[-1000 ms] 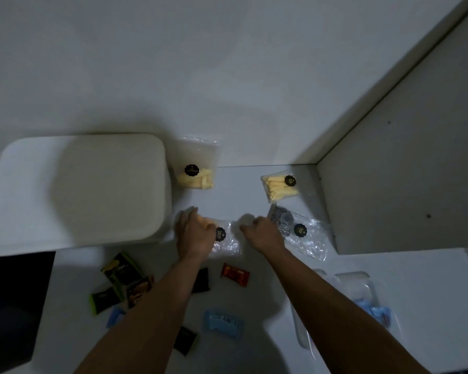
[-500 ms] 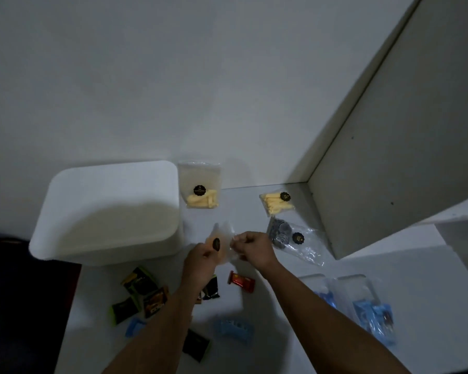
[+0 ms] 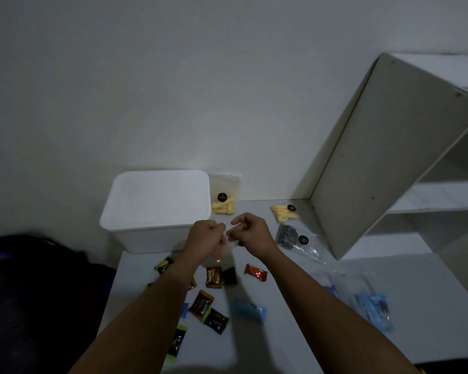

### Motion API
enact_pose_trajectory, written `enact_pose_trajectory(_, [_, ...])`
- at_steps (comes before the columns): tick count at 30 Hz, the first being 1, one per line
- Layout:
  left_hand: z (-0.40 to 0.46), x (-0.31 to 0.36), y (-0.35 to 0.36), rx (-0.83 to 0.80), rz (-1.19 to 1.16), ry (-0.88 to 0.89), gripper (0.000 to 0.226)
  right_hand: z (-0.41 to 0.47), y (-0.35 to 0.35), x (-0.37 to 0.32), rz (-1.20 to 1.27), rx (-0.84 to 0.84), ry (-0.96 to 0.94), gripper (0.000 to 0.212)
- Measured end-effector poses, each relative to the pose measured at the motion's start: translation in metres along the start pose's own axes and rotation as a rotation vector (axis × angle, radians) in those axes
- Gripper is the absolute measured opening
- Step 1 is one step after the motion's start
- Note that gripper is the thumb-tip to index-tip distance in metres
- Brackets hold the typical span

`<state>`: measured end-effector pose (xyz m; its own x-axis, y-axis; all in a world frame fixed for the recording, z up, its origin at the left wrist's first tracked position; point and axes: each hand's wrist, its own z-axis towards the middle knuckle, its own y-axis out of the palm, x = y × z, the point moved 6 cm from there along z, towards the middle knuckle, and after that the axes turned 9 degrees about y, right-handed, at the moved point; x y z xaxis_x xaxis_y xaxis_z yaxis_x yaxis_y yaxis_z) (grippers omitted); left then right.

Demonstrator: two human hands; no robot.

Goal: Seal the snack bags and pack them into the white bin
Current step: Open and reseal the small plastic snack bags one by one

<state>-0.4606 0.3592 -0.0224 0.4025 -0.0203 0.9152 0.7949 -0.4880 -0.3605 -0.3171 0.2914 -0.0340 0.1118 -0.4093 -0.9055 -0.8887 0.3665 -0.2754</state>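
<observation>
My left hand (image 3: 206,236) and my right hand (image 3: 250,233) pinch the top edge of a clear snack bag (image 3: 222,253) that hangs between them above the table, with orange pieces at its bottom. The white bin (image 3: 157,211) stands just left of my hands, against the wall. A clear bag of yellow sticks (image 3: 224,195) leans on the wall beside the bin. Another bag of yellow sticks (image 3: 284,213) and a bag of dark round snacks (image 3: 295,238) lie to the right.
Several small wrapped candies (image 3: 214,276) lie scattered on the white table (image 3: 295,319) under my forearms. Clear bags with blue packets (image 3: 370,309) lie at the right. A white shelf unit (image 3: 384,168) stands at the right. A dark surface (image 3: 38,292) borders the table's left edge.
Both hands lifted the small clear bag off the table and now hold its top edge up between them. The camera view tilted upward, showing more wall and the shelf.
</observation>
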Motion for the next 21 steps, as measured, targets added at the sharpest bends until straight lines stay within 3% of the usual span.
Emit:
enact_pose_trajectory(7, [-0.041,0.000,-0.025,-0.122,0.164,0.098,0.034,-0.022,0.007,-0.030,-0.222,0.207,-0.055,0.009])
enact_pose_trajectory(10, [-0.049,0.004,-0.039,-0.077,0.140,0.152,0.032,-0.026,0.012,-0.049,-0.272,0.135,-0.106,0.014])
enact_pose_trajectory(14, [-0.058,0.011,-0.072,0.223,0.209,0.310,0.010,-0.036,0.009,-0.077,-0.232,0.004,-0.104,0.018])
enact_pose_trajectory(18, [-0.054,0.026,-0.072,0.102,0.054,0.390,0.005,-0.051,0.004,-0.097,-0.169,-0.193,-0.072,0.012])
enact_pose_trajectory(21, [-0.052,0.039,-0.070,0.068,0.011,0.433,0.020,-0.052,-0.005,-0.102,-0.082,-0.183,-0.071,0.013])
